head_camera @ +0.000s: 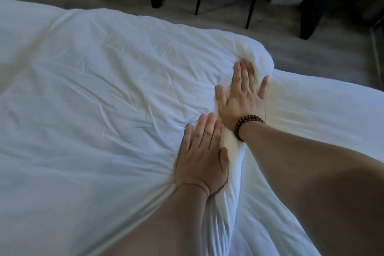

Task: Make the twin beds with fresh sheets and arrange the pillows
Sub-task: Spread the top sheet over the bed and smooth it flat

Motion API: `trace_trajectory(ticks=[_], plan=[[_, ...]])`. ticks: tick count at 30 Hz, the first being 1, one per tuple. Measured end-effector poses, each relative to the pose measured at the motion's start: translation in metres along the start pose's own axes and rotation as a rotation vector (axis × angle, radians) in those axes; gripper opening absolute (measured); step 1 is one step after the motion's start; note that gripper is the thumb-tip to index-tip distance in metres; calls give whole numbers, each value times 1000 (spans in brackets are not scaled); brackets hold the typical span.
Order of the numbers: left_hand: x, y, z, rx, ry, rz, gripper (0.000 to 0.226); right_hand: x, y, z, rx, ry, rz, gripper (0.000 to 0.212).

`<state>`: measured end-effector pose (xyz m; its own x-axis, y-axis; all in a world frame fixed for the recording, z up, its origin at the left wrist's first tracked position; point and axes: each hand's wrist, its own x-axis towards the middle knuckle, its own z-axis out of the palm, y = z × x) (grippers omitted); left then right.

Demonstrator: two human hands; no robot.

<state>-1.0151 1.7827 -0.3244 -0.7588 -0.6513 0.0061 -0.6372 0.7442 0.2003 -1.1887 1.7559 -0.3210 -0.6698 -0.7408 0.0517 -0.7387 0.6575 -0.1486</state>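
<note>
A white duvet (104,100) lies creased across the bed and fills most of the head view. My left hand (202,156) lies flat on it with straight fingers, pressing down near a raised fold. My right hand (242,95), with a brown bead bracelet at the wrist, presses flat farther away. Its fingertips reach the bunched far corner of the duvet (261,58). To the right, a lower white sheet (322,106) covers the mattress. No pillow is in view.
Grey wood floor (301,52) runs beyond the bed's far edge. Several black furniture legs (311,2) stand on it at the top of the view, close to the bed corner.
</note>
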Motion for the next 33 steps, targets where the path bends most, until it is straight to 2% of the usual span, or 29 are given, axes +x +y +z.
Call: trace_trajectory(ticks=[22, 33], plan=[[1, -9, 12, -60, 125, 47, 72, 12, -7, -5, -86, -84, -37, 80], [4, -8, 11, -108, 114, 42, 71, 14, -10, 0, -123, -84, -32, 80]])
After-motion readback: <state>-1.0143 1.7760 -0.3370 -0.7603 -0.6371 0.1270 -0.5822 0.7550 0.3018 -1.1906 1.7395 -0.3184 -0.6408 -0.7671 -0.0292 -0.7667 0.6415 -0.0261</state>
